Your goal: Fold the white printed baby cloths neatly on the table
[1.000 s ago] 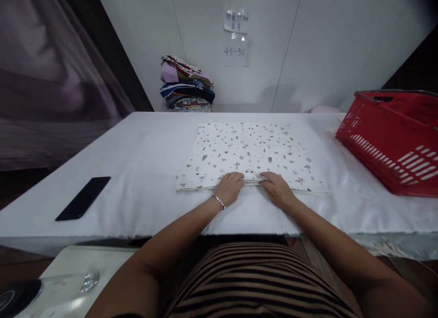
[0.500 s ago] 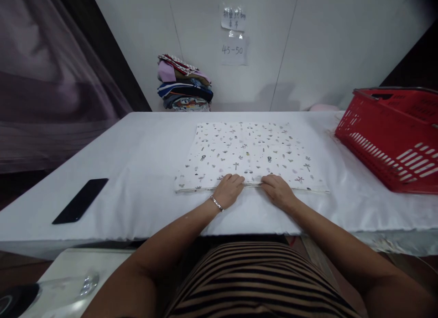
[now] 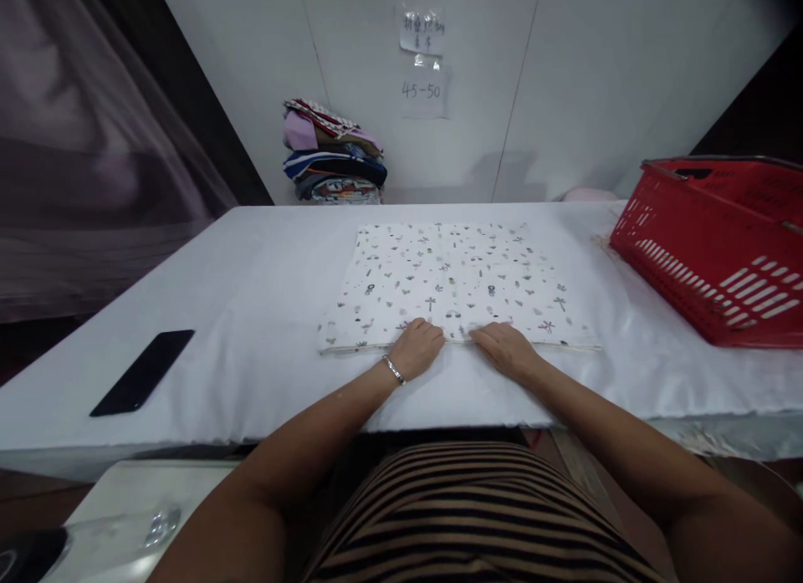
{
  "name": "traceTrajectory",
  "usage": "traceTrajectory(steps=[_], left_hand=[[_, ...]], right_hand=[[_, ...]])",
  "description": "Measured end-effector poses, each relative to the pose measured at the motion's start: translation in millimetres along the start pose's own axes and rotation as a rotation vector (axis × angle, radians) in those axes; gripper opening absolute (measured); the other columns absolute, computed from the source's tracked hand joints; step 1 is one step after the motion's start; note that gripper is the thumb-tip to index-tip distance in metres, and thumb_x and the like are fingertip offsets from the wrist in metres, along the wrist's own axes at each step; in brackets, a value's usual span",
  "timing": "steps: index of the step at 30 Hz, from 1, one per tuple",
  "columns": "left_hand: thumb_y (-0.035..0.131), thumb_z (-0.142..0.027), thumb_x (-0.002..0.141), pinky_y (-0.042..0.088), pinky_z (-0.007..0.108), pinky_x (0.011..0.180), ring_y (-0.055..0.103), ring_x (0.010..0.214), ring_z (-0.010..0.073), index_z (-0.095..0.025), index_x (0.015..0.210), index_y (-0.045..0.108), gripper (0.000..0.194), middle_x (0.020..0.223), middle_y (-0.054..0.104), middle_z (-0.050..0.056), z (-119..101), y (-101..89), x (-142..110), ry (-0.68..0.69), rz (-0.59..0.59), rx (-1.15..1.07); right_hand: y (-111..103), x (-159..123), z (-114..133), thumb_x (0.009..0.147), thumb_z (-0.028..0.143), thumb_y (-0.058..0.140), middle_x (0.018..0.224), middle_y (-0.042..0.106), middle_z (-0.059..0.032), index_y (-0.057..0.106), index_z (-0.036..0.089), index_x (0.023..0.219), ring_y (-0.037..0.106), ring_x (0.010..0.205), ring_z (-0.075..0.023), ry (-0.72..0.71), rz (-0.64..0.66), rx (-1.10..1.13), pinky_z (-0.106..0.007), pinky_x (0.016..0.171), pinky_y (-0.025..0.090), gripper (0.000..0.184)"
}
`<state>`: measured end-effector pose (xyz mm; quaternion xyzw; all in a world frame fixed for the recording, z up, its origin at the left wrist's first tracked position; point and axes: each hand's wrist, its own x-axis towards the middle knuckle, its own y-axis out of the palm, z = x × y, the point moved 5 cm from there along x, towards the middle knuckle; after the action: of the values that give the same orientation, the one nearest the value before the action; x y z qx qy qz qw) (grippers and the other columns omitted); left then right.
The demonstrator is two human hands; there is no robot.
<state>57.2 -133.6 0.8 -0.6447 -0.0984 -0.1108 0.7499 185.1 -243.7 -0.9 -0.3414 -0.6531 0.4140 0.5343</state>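
Note:
A white folded cloth [image 3: 452, 278] with small prints of palms, plants and animals lies flat, its layered near edge facing me. At the middle of that edge, my left hand [image 3: 417, 349], with a silver bracelet on the wrist, has its fingers curled closed over the layers. A short gap to the right, my right hand [image 3: 505, 349] holds the same edge, its fingers together and lying a little flatter on top. Both thumbs are hidden beneath or behind the fingers.
A white-covered table [image 3: 251, 290] carries the cloth. On it are a dark phone [image 3: 143, 372] at left and a red plastic basket [image 3: 703, 257] at right. Folded fabrics [image 3: 335, 161] are stacked by the wall at the back. Paper signs [image 3: 423, 89] hang above.
My right hand's fingers have flattened slightly on the cloth's edge. My left hand stays in place on it. The whole view has shifted slightly.

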Motion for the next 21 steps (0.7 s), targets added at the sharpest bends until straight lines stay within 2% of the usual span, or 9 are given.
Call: traceTrajectory(steps=[4,6,9,13,17,21], left_hand=[[0.039,-0.009,0.089,0.034,0.033,0.078,0.051,0.075,0.0162,-0.015,0.080,0.056,0.021,0.077,0.059,0.004,-1,-2.5,3,-0.023,0.001,-0.003],[0.041,-0.011,0.089,0.035,0.034,0.077,0.052,0.073,0.0168,-0.016,0.085,0.057,0.018,0.074,0.059,0.003,-1,-3.9,6,-0.043,-0.008,0.000],[0.044,-0.014,0.088,0.035,0.035,0.076,0.053,0.076,0.0181,-0.017,0.093,0.058,0.015,0.078,0.060,0.003,-1,-4.4,10,-0.044,-0.015,0.009],[0.046,-0.011,0.086,0.036,0.035,0.074,0.054,0.077,0.0193,-0.016,0.087,0.060,0.016,0.079,0.061,0.005,0,-2.2,13,-0.035,0.012,0.020],[0.045,-0.010,0.086,0.038,0.034,0.075,0.055,0.079,0.0194,-0.016,0.092,0.061,0.019,0.082,0.062,0.006,1,-3.0,12,-0.032,-0.006,-0.011],[0.044,-0.011,0.087,0.040,0.034,0.075,0.055,0.081,0.0201,-0.016,0.093,0.061,0.019,0.084,0.062,0.007,2,-3.1,11,-0.038,0.005,-0.021]], right_hand=[[2,0,-1,0.092,0.016,0.038,0.094,0.065,-0.0082,0.062,0.016,0.099,0.052,0.079,-0.0175,-0.020,0.015,0.007,-0.030,0.068,0.037,0.025],[3,2,-2,0.092,0.017,0.038,0.093,0.065,-0.0079,0.063,0.016,0.097,0.052,0.079,-0.0176,-0.003,0.009,-0.011,-0.031,0.069,0.037,0.025],[4,4,-3,0.092,0.018,0.040,0.093,0.065,-0.0072,0.063,0.016,0.098,0.051,0.080,-0.0179,0.008,0.018,-0.019,-0.031,0.069,0.037,0.024],[0,0,-9,0.092,0.022,0.041,0.098,0.064,-0.0059,0.061,0.019,0.107,0.052,0.086,-0.0174,0.006,0.079,0.029,-0.031,0.075,0.039,0.024],[-15,-30,-33,0.093,0.020,0.040,0.110,0.062,-0.0084,0.057,0.018,0.115,0.053,0.096,-0.0182,0.102,0.109,0.042,-0.033,0.081,0.040,0.028],[-38,-86,-73,0.091,0.019,0.042,0.115,0.062,-0.0105,0.060,0.019,0.113,0.054,0.103,-0.0214,0.260,0.145,0.030,-0.037,0.088,0.041,0.029]])
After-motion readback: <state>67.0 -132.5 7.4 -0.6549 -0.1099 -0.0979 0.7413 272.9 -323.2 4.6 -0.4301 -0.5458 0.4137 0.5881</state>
